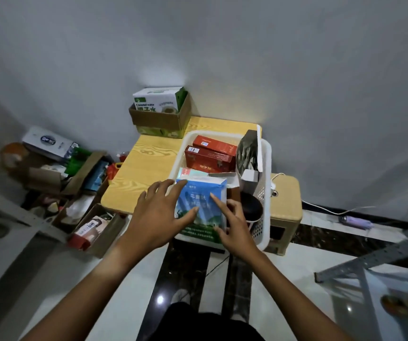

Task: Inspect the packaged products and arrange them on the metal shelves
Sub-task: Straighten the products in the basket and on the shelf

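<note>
A white plastic basket (266,153) stands on a small yellow wood-grain table (136,173). At its near end a blue, white and green packaged box (203,195) stands upright. My left hand (158,212) reaches it from the left with fingers spread, thumb on its front face. My right hand (235,222) touches its right side, index finger straight across the front. Neither hand has curled round the box. Behind it in the basket lie two red boxes (210,156), a dark foil bag (247,153) and a round black lid (252,205).
A cardboard carton holding a coconut water box (158,112) sits at the table's far end. Open cartons of assorted goods (75,183) crowd the floor at left. A beige plastic stool (286,200) stands right of the basket. Grey metal shelf parts (370,262) lie at right.
</note>
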